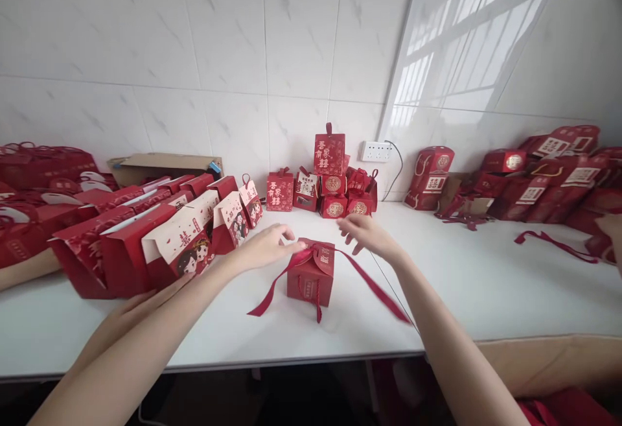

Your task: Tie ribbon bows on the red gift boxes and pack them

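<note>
A small red gift box [310,283] with a twisted red cord handle stands upright on the white table in front of me. Dark red ribbon [379,286] is gathered at its top, with one tail spreading left and the other right. My left hand [269,244] is at the box's upper left, its thumb tip by the ribbon's knot; whether it touches cannot be told. The left fingers are curved and apart. Above and right of the box, my right hand [367,235] hovers with bent, separated fingers, apart from the ribbon and holding nothing visible.
Rows of red and cream gift boxes [177,244] fill the left, near a cardboard box [165,161]. Another person's hand [138,319] reaches in beneath my left forearm. More red boxes [333,183] stand by the wall, beside a power strip [376,151]. Boxes [529,179] pile up right.
</note>
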The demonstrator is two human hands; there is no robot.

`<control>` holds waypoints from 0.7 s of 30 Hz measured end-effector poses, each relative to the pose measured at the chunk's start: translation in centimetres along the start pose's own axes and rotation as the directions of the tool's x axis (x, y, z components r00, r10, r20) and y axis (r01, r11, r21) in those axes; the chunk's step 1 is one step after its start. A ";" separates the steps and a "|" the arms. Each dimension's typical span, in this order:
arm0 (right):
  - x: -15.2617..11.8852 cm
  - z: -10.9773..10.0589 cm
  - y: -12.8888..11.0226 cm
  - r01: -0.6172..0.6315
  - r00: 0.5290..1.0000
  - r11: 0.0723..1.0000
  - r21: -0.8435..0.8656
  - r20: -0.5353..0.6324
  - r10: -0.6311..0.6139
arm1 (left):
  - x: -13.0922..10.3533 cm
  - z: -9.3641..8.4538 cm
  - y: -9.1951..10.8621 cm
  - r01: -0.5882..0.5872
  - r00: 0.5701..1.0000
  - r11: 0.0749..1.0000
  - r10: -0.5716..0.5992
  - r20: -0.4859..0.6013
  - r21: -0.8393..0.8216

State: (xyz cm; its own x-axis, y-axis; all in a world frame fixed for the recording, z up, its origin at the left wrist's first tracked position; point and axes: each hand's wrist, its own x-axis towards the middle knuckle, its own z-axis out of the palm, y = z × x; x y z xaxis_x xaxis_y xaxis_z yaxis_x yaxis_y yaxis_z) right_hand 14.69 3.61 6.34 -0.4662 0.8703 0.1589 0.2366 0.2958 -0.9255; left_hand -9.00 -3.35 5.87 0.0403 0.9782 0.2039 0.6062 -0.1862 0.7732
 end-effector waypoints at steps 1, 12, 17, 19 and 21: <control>0.1 0.9 0.7 -0.040 0.998 0.991 -0.129 0.035 0.045 | -0.2 1.0 -0.3 -0.024 1.000 0.997 0.023 0.018 0.077; -2.6 3.5 1.1 -0.207 0.939 0.969 -0.131 0.250 0.235 | -0.5 0.7 -1.2 -0.047 0.985 0.918 -0.022 0.169 0.393; -4.6 4.6 -0.2 -0.210 0.941 0.969 -0.133 0.243 0.237 | -0.6 1.4 0.1 -0.116 0.993 0.858 0.113 0.037 0.500; -5.2 4.6 -0.3 -0.196 0.942 0.965 -0.174 0.239 0.234 | -0.7 1.6 0.8 -0.160 0.983 0.860 0.184 -0.002 0.484; -5.6 4.4 -0.3 -0.175 0.934 0.959 -0.221 0.272 0.233 | -0.7 1.6 1.3 -0.182 0.977 0.869 0.214 -0.020 0.460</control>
State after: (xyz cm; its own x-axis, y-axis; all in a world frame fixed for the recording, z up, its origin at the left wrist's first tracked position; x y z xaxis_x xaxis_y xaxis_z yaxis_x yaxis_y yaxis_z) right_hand 13.50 -3.03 4.23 -0.6119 0.7744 -0.1609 0.4971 0.2183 -0.8398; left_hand -6.98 -4.12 5.76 0.1537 0.9135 0.3766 0.8850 -0.2968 0.3587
